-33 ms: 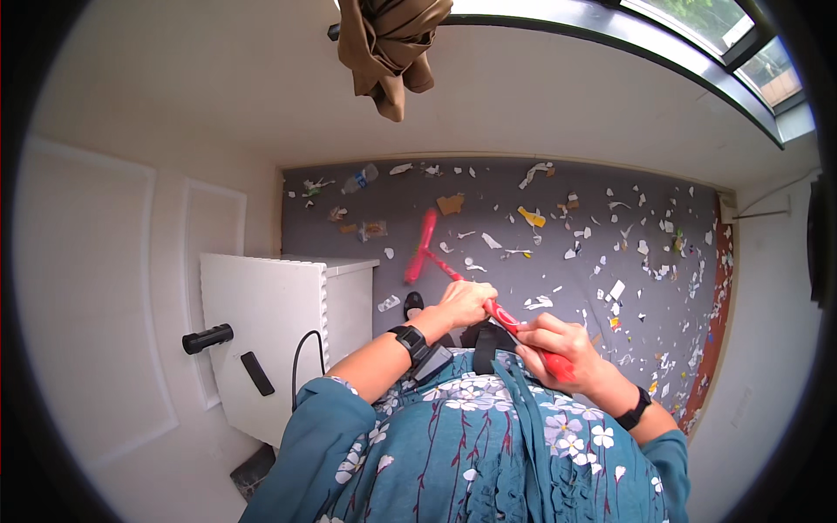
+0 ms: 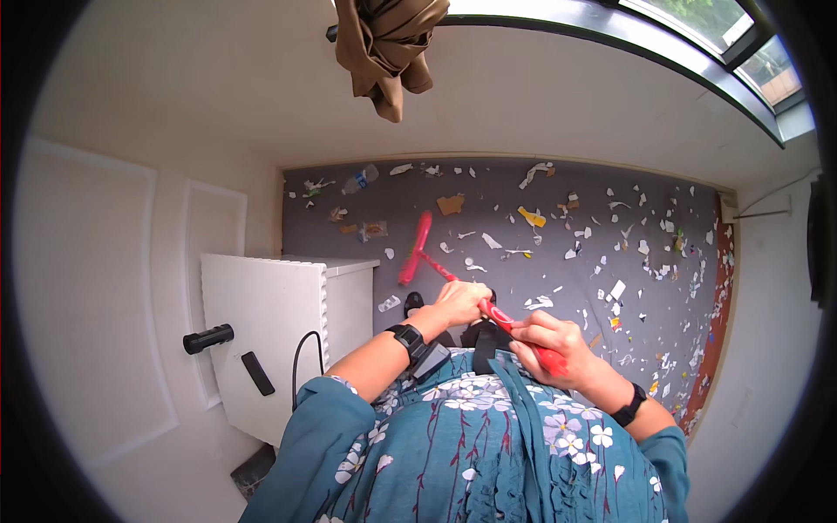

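Both of my hands are closed around the handle of a red broom [image 2: 500,315]. Higher on the shaft toward the floor is my left hand [image 2: 462,302], and my right hand [image 2: 551,349] wraps the thick red end close to my body. The handle slants down and to the left. It ends in a long pinkish-red head [image 2: 416,248], slightly blurred, low over or on the grey floor [image 2: 488,266]; I cannot tell if it touches. Near the head lie a brown cardboard scrap [image 2: 451,205] and a crumpled clear wrapper [image 2: 373,230].
Paper scraps litter the floor, thickest at the right. A plastic bottle [image 2: 359,179] lies at the far left. On the left stands a white cabinet [image 2: 349,296] with a black flashlight-like cylinder [image 2: 208,339] on top. Brown curtain fabric [image 2: 392,52] hangs at the far wall.
The broom head has shifted slightly to the left. My right hand has moved a little to the left along with the handle, and my left hand has shifted slightly the same way.
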`<state>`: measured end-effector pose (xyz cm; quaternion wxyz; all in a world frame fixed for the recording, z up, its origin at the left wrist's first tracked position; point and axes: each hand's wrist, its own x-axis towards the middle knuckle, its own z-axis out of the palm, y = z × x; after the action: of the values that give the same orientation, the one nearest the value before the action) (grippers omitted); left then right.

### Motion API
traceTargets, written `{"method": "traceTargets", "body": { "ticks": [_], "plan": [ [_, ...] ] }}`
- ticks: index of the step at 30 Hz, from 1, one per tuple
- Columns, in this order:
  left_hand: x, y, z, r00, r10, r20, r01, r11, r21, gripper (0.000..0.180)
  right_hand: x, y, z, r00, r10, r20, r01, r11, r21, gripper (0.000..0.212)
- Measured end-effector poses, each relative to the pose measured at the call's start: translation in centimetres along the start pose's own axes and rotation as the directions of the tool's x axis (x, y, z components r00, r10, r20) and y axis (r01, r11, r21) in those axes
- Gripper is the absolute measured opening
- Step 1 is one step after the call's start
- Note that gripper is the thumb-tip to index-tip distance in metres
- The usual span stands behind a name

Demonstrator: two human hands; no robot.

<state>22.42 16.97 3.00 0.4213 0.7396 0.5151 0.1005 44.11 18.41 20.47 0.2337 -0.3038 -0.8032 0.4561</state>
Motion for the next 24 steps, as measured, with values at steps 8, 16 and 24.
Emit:
{"method": "traceTargets", "body": {
  "ticks": [8,16,24],
  "plan": [
    [2.9,0.9,2.0,0.949,0.078,0.304,-0.079,0.997,-0.006,0.021,-1.9,0.9,-0.6,0.986,0.109,-0.126,-0.107,0.994,0.017,0.011],
    [3.0,2.7,0.9,0.976,0.143,0.164,-0.134,0.989,-0.065,0.018,-1.4,-1.2,-3.4,0.998,0.003,-0.068,-0.006,0.999,-0.041,0.014],
    [4.2,-0.4,1.3,0.962,-0.022,0.272,0.021,1.0,0.007,0.018,-1.0,2.7,-0.7,0.979,0.113,-0.169,-0.105,0.993,0.055,0.01]
  ]
}}
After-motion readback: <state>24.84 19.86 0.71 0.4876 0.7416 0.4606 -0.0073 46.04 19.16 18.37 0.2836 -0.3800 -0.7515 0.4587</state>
